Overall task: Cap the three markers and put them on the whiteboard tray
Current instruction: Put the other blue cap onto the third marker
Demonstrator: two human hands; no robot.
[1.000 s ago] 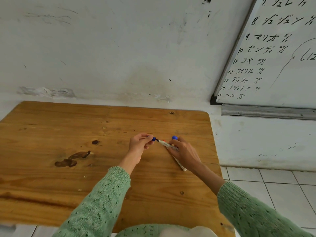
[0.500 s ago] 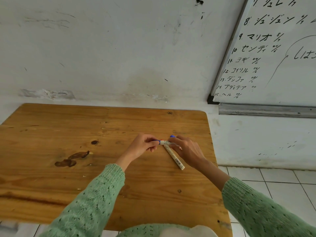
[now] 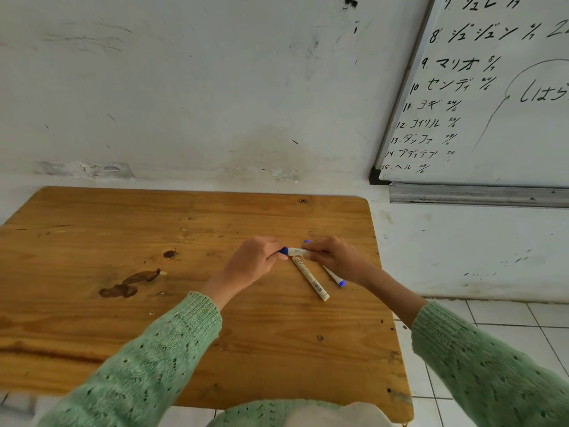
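**What stays out of sight**

The left hand (image 3: 252,263) closes over most of a blue cap (image 3: 283,251), and the right hand (image 3: 334,257) covers the far end of the held marker (image 3: 297,251), so the join between cap and barrel cannot be checked. Behind the right hand, two more markers lie on the worktop (image 3: 123,318); the second marker (image 3: 311,278) loses its upper end under the fingers, and the third marker (image 3: 335,277) shows only its lower end. A blue speck (image 3: 306,241) above the knuckles is too small to identify. The whiteboard (image 3: 492,103) and whiteboard tray (image 3: 477,195) run off the right edge.
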